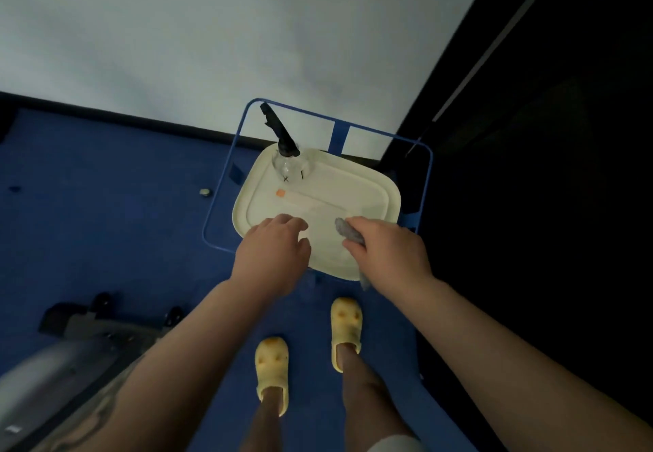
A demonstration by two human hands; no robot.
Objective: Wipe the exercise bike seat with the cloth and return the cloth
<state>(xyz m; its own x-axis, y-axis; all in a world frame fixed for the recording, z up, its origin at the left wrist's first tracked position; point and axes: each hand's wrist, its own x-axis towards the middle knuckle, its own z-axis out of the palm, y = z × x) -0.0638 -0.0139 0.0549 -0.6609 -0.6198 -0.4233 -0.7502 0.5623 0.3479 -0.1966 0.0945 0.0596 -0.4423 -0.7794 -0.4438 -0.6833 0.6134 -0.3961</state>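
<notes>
A crumpled grey cloth (348, 231) is gripped in my right hand (387, 250), above the near right part of a cream tray (381, 186); one end of the cloth hangs below my wrist past the tray's front edge. My left hand (274, 250) hovers over the tray's near left corner, fingers loosely spread and holding nothing. The exercise bike's grey frame and base (70, 338) show at the lower left; its seat is out of view.
A clear spray bottle (288, 158) with a black trigger stands at the tray's far left. The tray rests on a blue wire-frame stand (226, 183) against a white wall. Blue floor lies below, a dark curtain to the right. My feet wear yellow slippers (272, 367).
</notes>
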